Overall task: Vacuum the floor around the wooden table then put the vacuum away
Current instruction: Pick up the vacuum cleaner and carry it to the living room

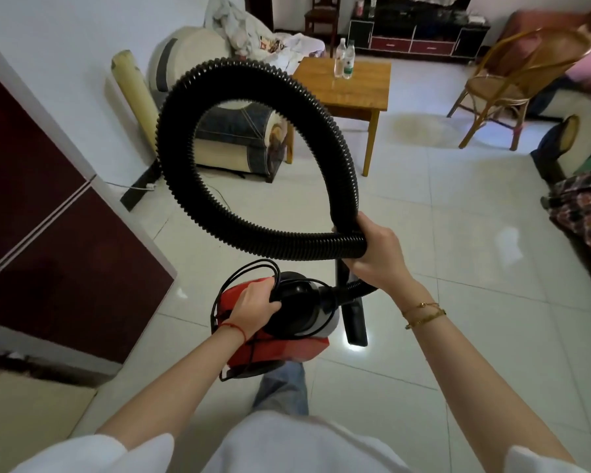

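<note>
A red and black canister vacuum [297, 322] hangs in front of me above the tiled floor. My left hand [253, 305] grips its black top handle together with loops of its black cord [243, 271]. My right hand [376, 254] holds the ribbed black hose [178, 114] where it crosses over itself, so the hose stands up in a big loop. The black floor nozzle [355, 322] hangs below my right hand. The wooden table [365, 90] stands further ahead, with two plastic bottles [344, 59] on it.
A dark red cabinet [48, 233] stands at the left. A sofa with clothes [239, 39] sits behind the hose loop, next to a rolled mat [133, 93]. A rattan chair [505, 83] stands right of the table, and a sofa with a plaid cloth [587, 213] lines the right edge.
</note>
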The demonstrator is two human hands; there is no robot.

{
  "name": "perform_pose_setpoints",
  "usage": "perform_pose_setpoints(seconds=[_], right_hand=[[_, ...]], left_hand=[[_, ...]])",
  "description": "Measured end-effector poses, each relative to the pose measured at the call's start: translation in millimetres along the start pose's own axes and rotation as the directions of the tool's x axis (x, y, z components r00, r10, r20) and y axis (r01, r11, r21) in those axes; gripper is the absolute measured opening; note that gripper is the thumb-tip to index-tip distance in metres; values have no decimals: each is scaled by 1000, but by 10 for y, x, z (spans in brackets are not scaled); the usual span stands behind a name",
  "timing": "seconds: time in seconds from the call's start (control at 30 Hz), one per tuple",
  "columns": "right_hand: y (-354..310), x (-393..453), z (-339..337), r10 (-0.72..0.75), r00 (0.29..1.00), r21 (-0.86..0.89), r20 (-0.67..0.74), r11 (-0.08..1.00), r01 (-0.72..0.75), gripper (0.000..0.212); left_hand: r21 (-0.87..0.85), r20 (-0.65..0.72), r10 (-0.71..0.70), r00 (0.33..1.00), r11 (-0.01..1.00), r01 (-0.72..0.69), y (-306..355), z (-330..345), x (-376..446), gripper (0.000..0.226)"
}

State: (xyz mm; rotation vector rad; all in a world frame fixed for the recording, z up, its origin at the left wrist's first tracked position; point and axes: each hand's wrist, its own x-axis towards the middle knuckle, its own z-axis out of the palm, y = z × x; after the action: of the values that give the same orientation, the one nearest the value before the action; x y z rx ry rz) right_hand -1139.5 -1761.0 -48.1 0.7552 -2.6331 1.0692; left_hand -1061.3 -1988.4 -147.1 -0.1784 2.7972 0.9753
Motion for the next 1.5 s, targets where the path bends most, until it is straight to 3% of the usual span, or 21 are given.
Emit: perform_pose_setpoints(seconds=[0.17, 0.33, 0.7, 0.83, 1.23, 1.5], right_hand=[[513, 1119, 192, -3, 1000, 3, 21, 1000, 3, 34], [963, 2225, 357, 1, 1000, -20, 31, 1000, -1, 30], [1854, 4371, 712, -36, 998, 11, 61, 999, 35, 32], [2296, 5193, 912, -59, 992, 38, 112, 998, 55, 35], [3291, 7759, 1538, -136, 950, 90, 281, 989, 115, 35], [3906, 8979, 2380, -156, 919, 104, 361, 986, 126, 40]], left_hand=[[-20, -13, 10, 1000, 1000, -10, -28, -204, 1166, 22], [66, -25, 52, 998, 997, -51, -3, -463, 2344, 13], [89, 27, -39, 999, 995, 36, 10, -1076, 4510, 27], [49, -18, -46, 999, 998, 47, -60, -1216, 5247, 28], [-30, -57, -306, 950, 952, 305, -113, -1702, 7499, 39], [-68, -25, -403, 915, 914, 400, -624, -1737, 8757, 45]])
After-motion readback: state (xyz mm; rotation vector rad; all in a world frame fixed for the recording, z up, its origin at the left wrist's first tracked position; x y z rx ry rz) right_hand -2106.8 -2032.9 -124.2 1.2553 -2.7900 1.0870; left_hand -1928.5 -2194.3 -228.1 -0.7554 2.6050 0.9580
